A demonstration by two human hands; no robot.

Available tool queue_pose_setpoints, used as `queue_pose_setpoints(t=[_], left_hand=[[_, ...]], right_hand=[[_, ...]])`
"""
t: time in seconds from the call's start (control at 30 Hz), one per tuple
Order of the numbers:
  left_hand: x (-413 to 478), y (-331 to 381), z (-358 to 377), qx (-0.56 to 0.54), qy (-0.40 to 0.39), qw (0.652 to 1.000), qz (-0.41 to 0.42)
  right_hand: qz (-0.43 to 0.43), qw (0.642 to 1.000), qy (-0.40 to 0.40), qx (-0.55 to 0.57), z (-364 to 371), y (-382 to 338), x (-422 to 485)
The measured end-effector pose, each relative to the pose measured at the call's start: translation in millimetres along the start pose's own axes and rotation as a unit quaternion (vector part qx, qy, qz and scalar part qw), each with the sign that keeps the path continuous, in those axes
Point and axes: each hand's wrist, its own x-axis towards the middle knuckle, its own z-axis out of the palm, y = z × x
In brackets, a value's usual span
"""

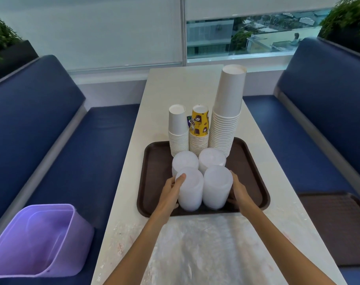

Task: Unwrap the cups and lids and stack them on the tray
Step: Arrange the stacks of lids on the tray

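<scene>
Clear film (pixel 216 254) lies just before the tray (pixel 154 182). Left hand (pixel 172 191) grips near-left lid stack (pixel 190 192), right hand (pixel 239 191) cups near-right lid stack (pixel 216 187), both on tray's near half. Paper cup stacks (pixel 226 124) at tray's far edge. Likely final settling step; next: square stacks, release without toppling.

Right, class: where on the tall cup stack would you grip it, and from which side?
Low down, round the ribbed rims of the tall cup stack, probably coming from the right: bare tray lies there, while the yellow stack crowds its left and lids stand in front. Higher up, cups may separate.
</scene>
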Motion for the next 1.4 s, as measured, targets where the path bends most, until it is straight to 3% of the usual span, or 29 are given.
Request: queue_pose_setpoints(t=[0.33,0.4,0.53,0.63,0.7,0.9,1.4], left_hand=[[-3.2,-5.3,10.8,-0.049,0.010,0.999,0.005],[3.0,-4.7,5.8,-0.052,0.077,0.996,0.019],[15.8,-22.9,-22.8,0.094,0.264,0.951,0.127],[27.5,-39.9,-51.7,0.218,0.359,0.901,0.108],[32.5,-47.2,-65.7,0.260,0.388,0.881,0.070],[42.1,-69.4,-84.3,0.268,0.362,0.893,0.020],[45.5,-62.8,-82.6,0.259,0.338,0.905,0.015]], right_hand=[[-0.009,1.000,0.006,0.009,-1.3,0.6,0.0],[-0.042,0.998,0.042,-0.009,-6.0,3.6,3.3],[-0.197,0.954,0.177,-0.138,-26.2,6.8,11.1],[-0.252,0.893,0.274,-0.254,-45.3,3.9,20.7],[-0.228,0.863,0.330,-0.308,-58.7,4.1,29.7],[-0.138,0.875,0.329,-0.327,-81.7,18.3,43.5],[-0.136,0.889,0.306,-0.311,-84.9,27.2,45.0]])
